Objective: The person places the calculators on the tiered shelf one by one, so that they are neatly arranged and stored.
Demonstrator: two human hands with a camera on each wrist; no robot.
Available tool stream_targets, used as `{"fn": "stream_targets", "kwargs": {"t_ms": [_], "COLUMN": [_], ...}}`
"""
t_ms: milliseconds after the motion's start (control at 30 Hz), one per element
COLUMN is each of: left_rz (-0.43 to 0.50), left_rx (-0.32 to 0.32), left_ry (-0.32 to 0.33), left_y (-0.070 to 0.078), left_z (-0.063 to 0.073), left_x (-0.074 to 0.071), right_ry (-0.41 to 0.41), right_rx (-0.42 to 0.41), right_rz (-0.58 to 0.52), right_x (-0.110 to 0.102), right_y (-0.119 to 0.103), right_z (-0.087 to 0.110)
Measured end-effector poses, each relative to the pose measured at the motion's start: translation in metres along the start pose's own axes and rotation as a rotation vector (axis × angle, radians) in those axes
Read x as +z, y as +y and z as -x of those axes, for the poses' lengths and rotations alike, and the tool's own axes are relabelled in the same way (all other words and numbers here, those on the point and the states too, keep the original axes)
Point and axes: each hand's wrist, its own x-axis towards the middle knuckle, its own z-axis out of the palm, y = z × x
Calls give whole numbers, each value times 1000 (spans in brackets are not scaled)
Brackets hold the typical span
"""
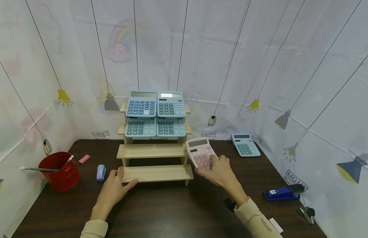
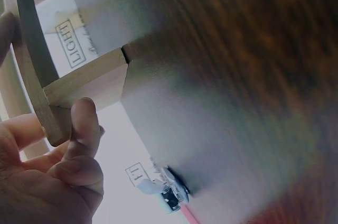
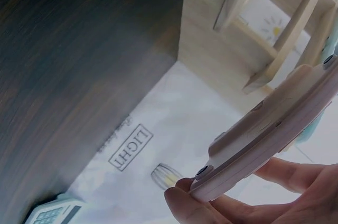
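A light wooden tiered stand (image 1: 154,151) rises in steps at the middle of the table. My left hand (image 1: 113,187) grips the left end of its lowest shelf; the left wrist view shows the fingers about the shelf's end (image 2: 59,123). Beside the stand's right side, my right hand (image 1: 220,170) holds a pink calculator (image 1: 198,149) by its lower edge, tilted, its underside (image 3: 259,129) showing in the right wrist view. Two blue calculators lean on the top tier, a left one (image 1: 141,103) and a right one (image 1: 171,105). Two more (image 1: 140,128) stand on the tier below, partly hidden.
Another blue calculator (image 1: 246,146) lies at the back right. A red bucket (image 1: 63,175) with pencils, a pink eraser (image 1: 84,159) and a small light-blue stapler (image 1: 101,172) are on the left. On the right are a dark-blue stapler (image 1: 280,193), metal clippers (image 1: 305,215) and a white block (image 1: 276,225).
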Motion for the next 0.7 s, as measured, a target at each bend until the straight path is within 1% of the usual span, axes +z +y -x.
{"fn": "stream_targets", "kwargs": {"t_ms": [167, 400, 700], "left_rz": [7, 3, 9], "left_rx": [-5, 7, -4], "left_ry": [-3, 8, 4], "left_y": [0, -1, -2], "left_z": [-1, 0, -1], "left_x": [0, 1, 2], "right_ry": [4, 0, 8], "right_rx": [-29, -79, -112], "right_rz": [-11, -16, -5], "right_x": [1, 4, 9], "right_y": [-9, -22, -38], "right_z": [3, 9, 6]}}
